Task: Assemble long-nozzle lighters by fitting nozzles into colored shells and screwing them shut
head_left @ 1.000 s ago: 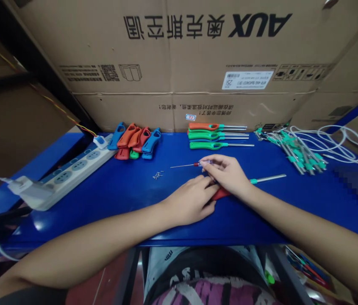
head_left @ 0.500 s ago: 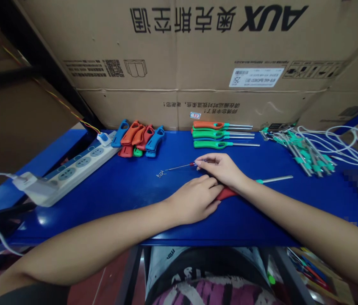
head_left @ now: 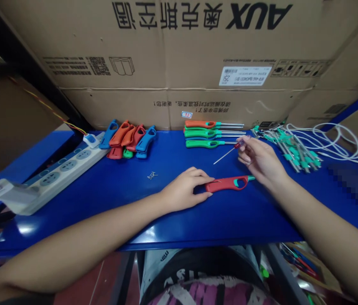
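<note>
A red lighter with a green trigger lies flat on the blue table. The fingers of my left hand are closed round its left end. Above its right end, my right hand holds a screwdriver by its red handle, the thin shaft pointing down and left, apart from the lighter. My right wrist hides the lighter's metal tube beyond the green collar. Several small screws lie in a loose pile left of the lighter.
Behind, orange and green finished lighters lie stacked. Red, orange and blue handle shells are piled at the back left, beside a power strip. Metal tubes with green parts and a white cable lie right. A cardboard box stands behind.
My right hand has lifted away to the right with the screwdriver, uncovering the red lighter. My left hand now lies at the lighter's left end. The view has shifted slightly.
</note>
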Tool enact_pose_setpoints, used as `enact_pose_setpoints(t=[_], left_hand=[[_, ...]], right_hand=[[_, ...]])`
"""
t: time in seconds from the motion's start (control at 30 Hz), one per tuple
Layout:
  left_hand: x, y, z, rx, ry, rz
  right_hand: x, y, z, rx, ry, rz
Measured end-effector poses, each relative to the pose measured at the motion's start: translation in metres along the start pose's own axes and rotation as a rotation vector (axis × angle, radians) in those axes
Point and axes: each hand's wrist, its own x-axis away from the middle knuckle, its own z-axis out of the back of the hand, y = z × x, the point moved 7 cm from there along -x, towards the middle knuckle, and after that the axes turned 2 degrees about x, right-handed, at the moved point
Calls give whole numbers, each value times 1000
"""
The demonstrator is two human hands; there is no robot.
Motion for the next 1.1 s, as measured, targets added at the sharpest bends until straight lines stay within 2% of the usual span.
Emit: enact_pose_setpoints(t=[0.17,0.33,0.43,0.63,0.9,1.1], left_hand=[[1,4,3,-8,-12,3],[2,6,6,-20,-21,-2],[2,7,7,-32,-8,-20],[1,4,9,-78,12,-23],[-1,7,8,-45,-7,-68],[-1,7,7,-54,-14,-61]], right_hand=[[-1,0,8,36,42,42],[0,-22,18,221,127,230],[2,-36,24,315,133,312],[12,-51,13,610,-24,488],[19,-42,1,798,-103,463],[22,-41,-4,938,-159,536]])
